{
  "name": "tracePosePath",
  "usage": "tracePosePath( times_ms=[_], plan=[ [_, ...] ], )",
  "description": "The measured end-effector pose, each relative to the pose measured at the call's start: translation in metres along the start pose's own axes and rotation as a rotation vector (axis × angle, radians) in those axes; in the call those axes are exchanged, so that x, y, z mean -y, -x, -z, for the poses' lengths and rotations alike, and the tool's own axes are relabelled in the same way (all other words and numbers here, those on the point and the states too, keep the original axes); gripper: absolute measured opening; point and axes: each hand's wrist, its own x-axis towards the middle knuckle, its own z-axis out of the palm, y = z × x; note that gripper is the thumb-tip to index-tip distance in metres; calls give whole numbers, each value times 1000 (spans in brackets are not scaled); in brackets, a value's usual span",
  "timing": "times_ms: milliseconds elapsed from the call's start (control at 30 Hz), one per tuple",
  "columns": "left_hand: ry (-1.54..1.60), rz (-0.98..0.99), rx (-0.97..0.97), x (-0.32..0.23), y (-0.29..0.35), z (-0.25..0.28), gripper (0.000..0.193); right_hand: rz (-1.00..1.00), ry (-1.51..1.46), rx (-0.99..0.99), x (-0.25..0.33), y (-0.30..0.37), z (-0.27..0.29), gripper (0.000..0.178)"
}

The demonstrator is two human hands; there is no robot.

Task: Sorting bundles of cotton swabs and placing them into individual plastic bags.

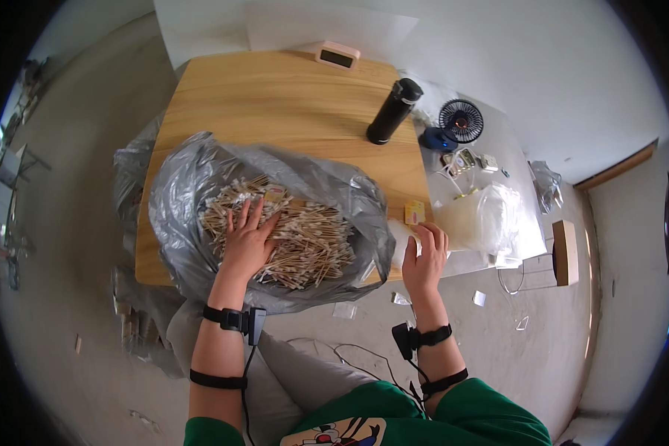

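A grey plastic bag (193, 175) lies wide open on the wooden table (275, 97), full of loose cotton swabs (312, 238) with wooden sticks and white tips. My left hand (249, 241) rests on the swabs with its fingers spread. Just beyond its fingertips, a small yellow and red card (275, 195) lies among the sticks. My right hand (425, 260) is at the table's right edge, thumb apart from slightly bent fingers, with nothing visible in it. Beside it are a yellow card (414, 212) and a stack of clear plastic bags (483, 223).
A black flask (394, 111) stands at the table's right side, and a pink digital clock (338, 55) at the far edge. On the white side table (516, 149) are a small fan (461, 121) and tangled cables (457, 165). More cables (364, 357) trail below.
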Motion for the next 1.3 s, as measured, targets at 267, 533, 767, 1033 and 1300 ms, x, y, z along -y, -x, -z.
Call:
tracePosePath(
  times_ms=[267, 533, 767, 1033, 1300],
  plan=[
    [0, 176, 50, 39, 10, 7, 40, 307, -370, 397, 103, -9, -54, 30],
    [-24, 338, -65, 68, 18, 11, 42, 495, -81, 633, 125, -6, -102, 34],
    [40, 364, -7, 67, 14, 10, 38, 405, -227, 908, 165, -19, -135, 21],
    [76, 255, 156, 66, 30, 24, 42, 368, 160, 786, 190, -34, -182, 38],
    [113, 490, -87, 73, 26, 12, 51, -94, -263, 624, 193, -41, -195, 44]
  ],
)
